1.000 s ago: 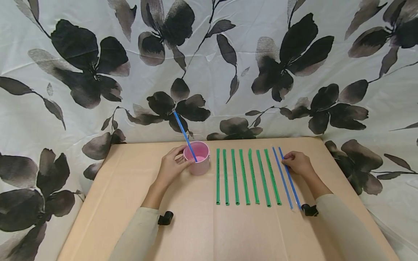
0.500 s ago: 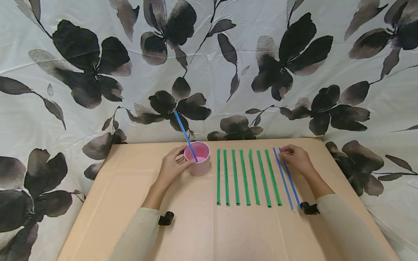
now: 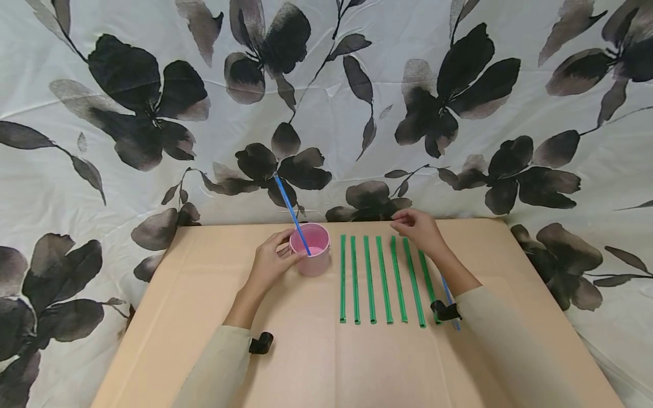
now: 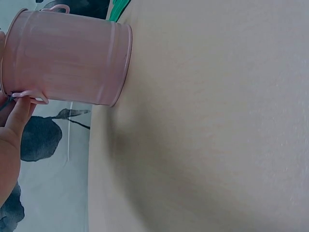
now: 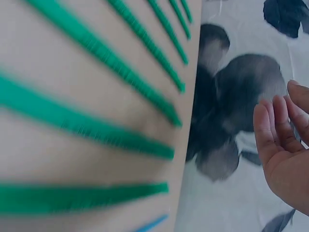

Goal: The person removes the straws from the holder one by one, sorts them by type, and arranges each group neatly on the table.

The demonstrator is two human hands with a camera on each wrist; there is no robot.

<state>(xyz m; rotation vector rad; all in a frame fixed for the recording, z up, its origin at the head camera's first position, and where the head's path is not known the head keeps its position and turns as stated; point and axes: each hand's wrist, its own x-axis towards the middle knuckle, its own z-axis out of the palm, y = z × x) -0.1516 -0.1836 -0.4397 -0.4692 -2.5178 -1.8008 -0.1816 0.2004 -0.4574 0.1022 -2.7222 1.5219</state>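
Observation:
My left hand (image 3: pixel 267 263) holds a small pink metal bucket (image 3: pixel 317 265) by its side; the left wrist view shows fingertips at its little side handle (image 4: pixel 41 97). A long blue straw (image 3: pixel 289 207) leans in this bucket, its upper end toward the back left. My right hand (image 3: pixel 419 229) is above the far ends of a row of several green straws (image 3: pixel 381 280). Its fingers are loosely bent, and no held thing shows between them in the right wrist view. Part of another blue straw (image 3: pixel 447 292) shows beside my right forearm, which covers the surface to its right.
Everything stands on a light wood-coloured table (image 3: pixel 301 357). A white cloth (image 3: pixel 357 136) with dark flowers hangs behind its far edge. Each wrist carries a small black camera, one on the left wrist (image 3: pixel 261 343) and one on the right wrist (image 3: pixel 445 310).
My right hand has left the far end of the right blue straw and moved leftward over the green straws. The left hand, bucket and leaning straw stay put.

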